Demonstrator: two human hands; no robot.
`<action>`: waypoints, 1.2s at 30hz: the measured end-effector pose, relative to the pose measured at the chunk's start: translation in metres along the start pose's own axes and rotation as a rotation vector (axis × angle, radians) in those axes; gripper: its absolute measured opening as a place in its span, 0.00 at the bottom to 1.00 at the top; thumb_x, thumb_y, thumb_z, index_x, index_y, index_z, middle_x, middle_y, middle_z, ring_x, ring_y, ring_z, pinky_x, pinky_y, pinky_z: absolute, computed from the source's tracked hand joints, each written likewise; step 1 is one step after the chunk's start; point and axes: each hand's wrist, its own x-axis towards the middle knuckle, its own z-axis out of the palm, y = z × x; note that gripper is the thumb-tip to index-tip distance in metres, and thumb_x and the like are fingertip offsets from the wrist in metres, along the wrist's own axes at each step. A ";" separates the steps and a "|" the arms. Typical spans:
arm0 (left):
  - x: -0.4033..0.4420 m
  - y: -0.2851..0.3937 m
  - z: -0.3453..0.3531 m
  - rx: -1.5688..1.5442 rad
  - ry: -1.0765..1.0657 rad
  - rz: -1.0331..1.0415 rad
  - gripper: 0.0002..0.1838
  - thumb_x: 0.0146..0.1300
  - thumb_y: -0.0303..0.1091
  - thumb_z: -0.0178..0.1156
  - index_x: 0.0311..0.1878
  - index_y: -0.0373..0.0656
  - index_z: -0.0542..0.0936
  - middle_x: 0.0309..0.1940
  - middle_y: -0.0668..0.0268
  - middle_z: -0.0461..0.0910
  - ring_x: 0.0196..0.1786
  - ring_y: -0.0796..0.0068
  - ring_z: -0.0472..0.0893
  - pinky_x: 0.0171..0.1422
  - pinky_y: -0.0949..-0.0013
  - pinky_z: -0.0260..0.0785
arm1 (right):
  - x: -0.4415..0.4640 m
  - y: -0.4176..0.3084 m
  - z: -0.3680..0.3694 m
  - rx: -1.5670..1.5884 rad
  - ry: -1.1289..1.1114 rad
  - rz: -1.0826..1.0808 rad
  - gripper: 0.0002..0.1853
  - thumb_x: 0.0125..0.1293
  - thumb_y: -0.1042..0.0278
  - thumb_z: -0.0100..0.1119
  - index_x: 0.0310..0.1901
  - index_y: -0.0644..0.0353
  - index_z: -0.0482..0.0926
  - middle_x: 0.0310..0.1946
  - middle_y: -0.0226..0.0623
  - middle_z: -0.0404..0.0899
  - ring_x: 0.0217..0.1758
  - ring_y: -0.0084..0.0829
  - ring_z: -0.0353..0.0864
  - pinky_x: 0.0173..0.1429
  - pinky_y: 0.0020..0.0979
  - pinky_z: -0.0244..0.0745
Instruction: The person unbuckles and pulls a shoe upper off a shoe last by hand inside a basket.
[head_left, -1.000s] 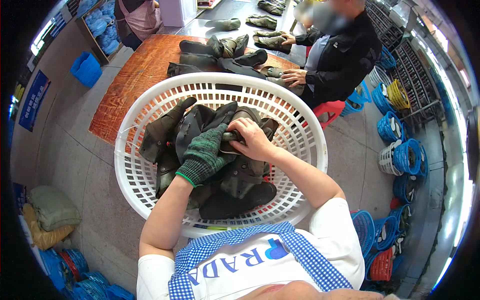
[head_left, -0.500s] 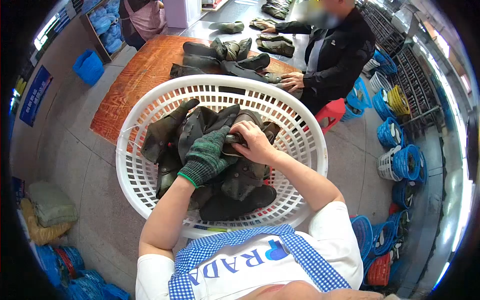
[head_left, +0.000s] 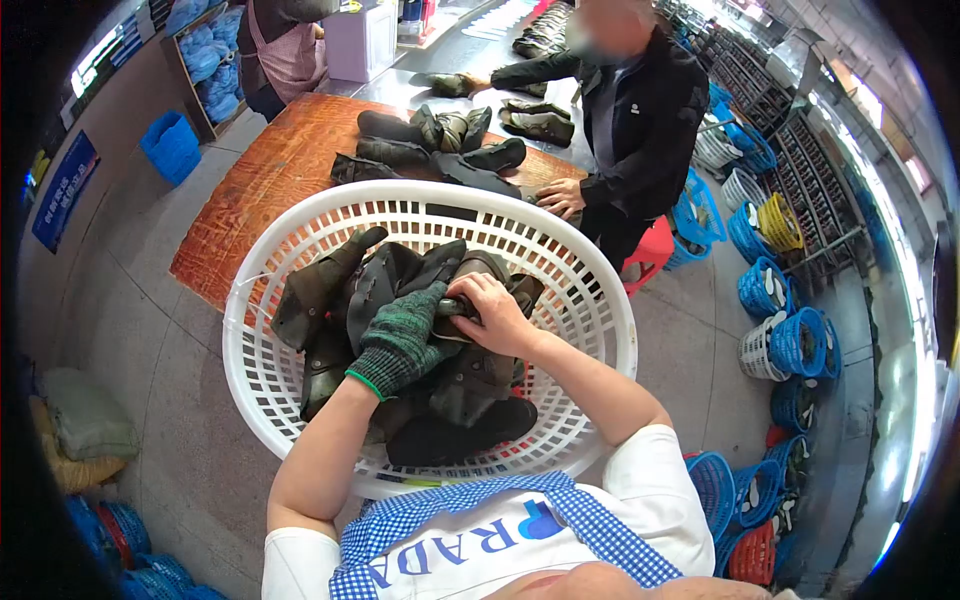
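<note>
A large white plastic basket (head_left: 625,350) full of dark shoe uppers (head_left: 465,430) lies in front of me. Over the middle of the pile, my left hand (head_left: 400,335), in a dark green knitted glove, is closed on one upper (head_left: 452,308). My bare right hand (head_left: 490,312) pinches the same upper from the right, its thumb and fingers around the edge. The two hands almost touch. Part of the held piece is hidden under the fingers. Other uppers lean to the left of my gloved hand.
Beyond the basket, a reddish wooden table (head_left: 240,200) bears more uppers (head_left: 390,150). A co-worker in black (head_left: 650,120) reaches over the metal table (head_left: 480,60). Another person (head_left: 285,60) stands at back left. Blue baskets (head_left: 800,340) line the right side; a red stool (head_left: 652,250) stands beyond the basket.
The co-worker in black has leaned left, one hand now at a shoe piece farther left on the metal table. The view has shifted slightly; my hands keep their hold on the upper.
</note>
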 end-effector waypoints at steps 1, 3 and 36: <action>0.000 -0.003 0.003 -0.023 0.011 0.008 0.37 0.53 0.51 0.76 0.63 0.45 0.76 0.51 0.50 0.83 0.55 0.46 0.83 0.60 0.50 0.76 | 0.000 0.000 0.000 0.000 -0.002 -0.001 0.21 0.58 0.69 0.70 0.52 0.57 0.74 0.50 0.44 0.76 0.58 0.50 0.74 0.64 0.48 0.71; 0.001 -0.003 0.002 -0.049 0.007 0.008 0.37 0.53 0.51 0.76 0.63 0.45 0.75 0.51 0.50 0.83 0.54 0.46 0.83 0.59 0.50 0.76 | 0.000 0.000 0.000 0.001 -0.006 -0.002 0.21 0.58 0.69 0.70 0.52 0.57 0.74 0.50 0.44 0.76 0.58 0.50 0.74 0.64 0.48 0.71; 0.000 0.001 -0.002 0.014 -0.054 -0.025 0.39 0.52 0.47 0.76 0.66 0.42 0.73 0.54 0.49 0.81 0.57 0.47 0.82 0.63 0.52 0.75 | 0.000 -0.003 -0.001 0.010 -0.016 0.008 0.21 0.59 0.68 0.69 0.53 0.57 0.74 0.51 0.43 0.76 0.59 0.49 0.74 0.65 0.47 0.70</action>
